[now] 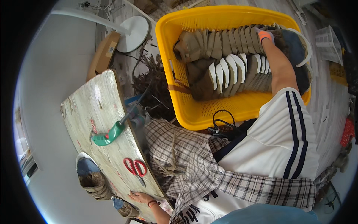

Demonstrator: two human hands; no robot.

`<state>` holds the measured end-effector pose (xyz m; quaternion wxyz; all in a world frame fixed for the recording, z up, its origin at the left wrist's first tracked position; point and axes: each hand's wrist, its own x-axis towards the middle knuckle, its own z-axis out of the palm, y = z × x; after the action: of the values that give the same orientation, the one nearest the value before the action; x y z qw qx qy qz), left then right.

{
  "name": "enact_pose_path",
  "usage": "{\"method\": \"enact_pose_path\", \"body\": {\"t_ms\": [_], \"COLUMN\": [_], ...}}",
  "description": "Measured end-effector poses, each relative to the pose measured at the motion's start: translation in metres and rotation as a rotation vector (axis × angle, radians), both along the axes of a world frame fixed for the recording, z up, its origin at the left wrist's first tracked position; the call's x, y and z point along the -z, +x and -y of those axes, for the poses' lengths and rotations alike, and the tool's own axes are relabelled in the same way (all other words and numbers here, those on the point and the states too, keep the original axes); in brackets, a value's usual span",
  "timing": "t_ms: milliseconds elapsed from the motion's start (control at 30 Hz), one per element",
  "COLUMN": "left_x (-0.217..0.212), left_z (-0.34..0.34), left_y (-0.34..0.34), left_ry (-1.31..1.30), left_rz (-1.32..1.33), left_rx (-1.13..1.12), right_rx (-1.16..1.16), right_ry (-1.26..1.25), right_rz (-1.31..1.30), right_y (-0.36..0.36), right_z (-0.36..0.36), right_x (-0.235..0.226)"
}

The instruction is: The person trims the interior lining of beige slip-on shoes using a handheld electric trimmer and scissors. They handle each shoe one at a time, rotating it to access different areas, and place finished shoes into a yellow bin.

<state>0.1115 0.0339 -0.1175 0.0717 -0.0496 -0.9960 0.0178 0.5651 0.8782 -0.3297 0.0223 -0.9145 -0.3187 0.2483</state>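
Observation:
My left hand lies with its fingers stretched out on the near end of a worn, pale wooden board. Just above it rest red-handled scissors; farther up the board is a green-handled glue gun. A yellow plastic basket stands at the upper right. Into its far right part reaches my right hand, with something orange around it and its fingers mostly hidden. It touches a packed row of brown cloth pieces. Below that row, several curved white pieces stand between brown ones.
Brown shoes with blue lining stand left of the board. A white lamp base and a cardboard box are beyond it. Dark scraps lie between board and basket. A black cable loops at the basket's near side.

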Motion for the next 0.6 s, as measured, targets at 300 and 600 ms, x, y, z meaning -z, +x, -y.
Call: {"method": "enact_pose_path", "body": {"t_ms": [300, 600], "left_x": [-0.017, -0.008], "left_z": [-0.004, -0.005], "left_y": [0.008, -0.004], "left_ry": [-0.064, -0.053], "left_rz": [0.015, -0.004], "left_rx": [-0.032, -0.024], "right_rx": [-0.160, -0.178], "right_ry": [0.043, 0.570], "right_rz": [0.211, -0.776], "right_y": [0.016, 0.106], "right_z": [0.014, 0.069], "right_x": [-0.006, 0.006]}}
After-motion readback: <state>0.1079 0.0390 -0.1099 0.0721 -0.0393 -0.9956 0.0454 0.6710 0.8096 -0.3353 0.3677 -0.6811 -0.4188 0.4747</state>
